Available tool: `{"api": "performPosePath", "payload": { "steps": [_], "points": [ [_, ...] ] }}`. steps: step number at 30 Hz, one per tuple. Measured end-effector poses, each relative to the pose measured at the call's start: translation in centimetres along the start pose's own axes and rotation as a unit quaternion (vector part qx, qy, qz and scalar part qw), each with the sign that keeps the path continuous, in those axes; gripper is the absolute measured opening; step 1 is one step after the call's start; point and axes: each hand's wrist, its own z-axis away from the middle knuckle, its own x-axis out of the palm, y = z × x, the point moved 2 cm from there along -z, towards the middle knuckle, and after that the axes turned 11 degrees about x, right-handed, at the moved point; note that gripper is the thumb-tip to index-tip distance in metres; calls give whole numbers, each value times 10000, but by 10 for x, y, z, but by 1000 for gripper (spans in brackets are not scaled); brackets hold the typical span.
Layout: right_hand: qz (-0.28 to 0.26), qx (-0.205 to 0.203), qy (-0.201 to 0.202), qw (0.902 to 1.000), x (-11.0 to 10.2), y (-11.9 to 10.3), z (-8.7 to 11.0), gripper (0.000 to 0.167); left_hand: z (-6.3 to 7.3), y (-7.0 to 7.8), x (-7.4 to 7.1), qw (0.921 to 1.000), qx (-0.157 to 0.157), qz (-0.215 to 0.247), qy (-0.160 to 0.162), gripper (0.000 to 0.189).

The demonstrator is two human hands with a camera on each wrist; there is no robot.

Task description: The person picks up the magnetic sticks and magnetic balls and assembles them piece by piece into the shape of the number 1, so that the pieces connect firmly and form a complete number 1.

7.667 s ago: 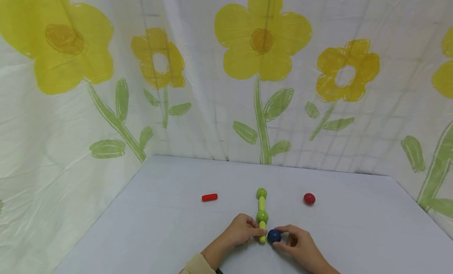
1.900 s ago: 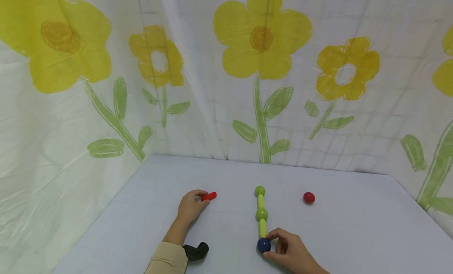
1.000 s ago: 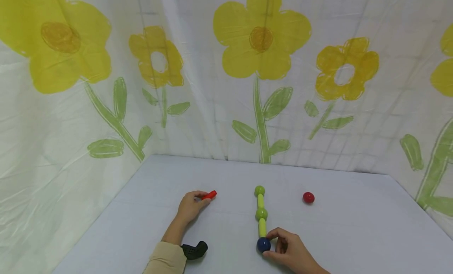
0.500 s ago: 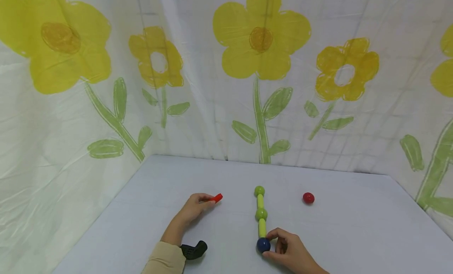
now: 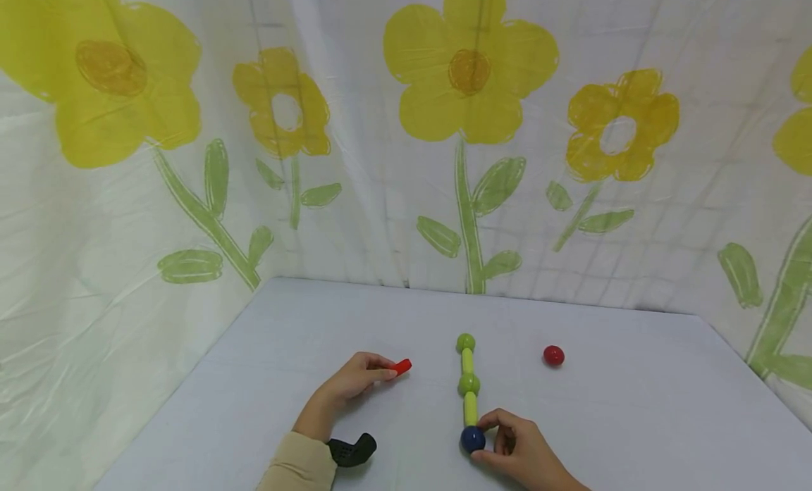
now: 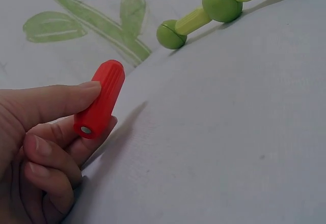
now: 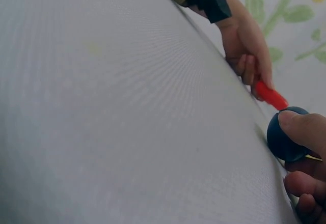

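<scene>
My left hand (image 5: 358, 377) pinches a red ridged magnetic rod (image 6: 104, 96) between thumb and fingers; a silver metal dot shows on its near end. With thumb and fingertips my right hand (image 5: 517, 445) grips a dark blue ball (image 5: 472, 439). That ball sits at the near end of a straight chain on the table: a yellow-green rod (image 5: 470, 408), a green ball (image 5: 469, 384), a second yellow-green rod (image 5: 467, 361) and a far green ball (image 5: 466, 342). The red rod is held to the left of this chain, apart from it.
A red ball (image 5: 554, 356) lies on the white table (image 5: 622, 406) to the right of the chain. A black wrist device (image 5: 352, 450) is on the left wrist. Behind the table hangs a white curtain (image 5: 361, 195) with painted yellow flowers.
Earlier the blue ball was moved to the near end of the chain. My left hand left the chain, took hold of the red rod, and has carried it right and nearer.
</scene>
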Motion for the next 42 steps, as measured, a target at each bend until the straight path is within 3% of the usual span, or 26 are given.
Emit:
{"api": "performPosePath", "payload": {
  "steps": [7,17,22,42],
  "points": [
    [27,167,-7,9999,0,-1,-1,34,-2,0,10,9999,-41,-161,-22,27],
    [11,474,-16,9989,0,-4,-2,35,-6,3,23,9985,15,-24,-553,25],
    [33,567,-8,9984,0,-4,-3,36,-7,5,30,9981,54,75,-608,21],
    [150,452,150,9988,1,-3,-9,36,-4,10,37,9963,-58,-24,-861,18]
  ]
}}
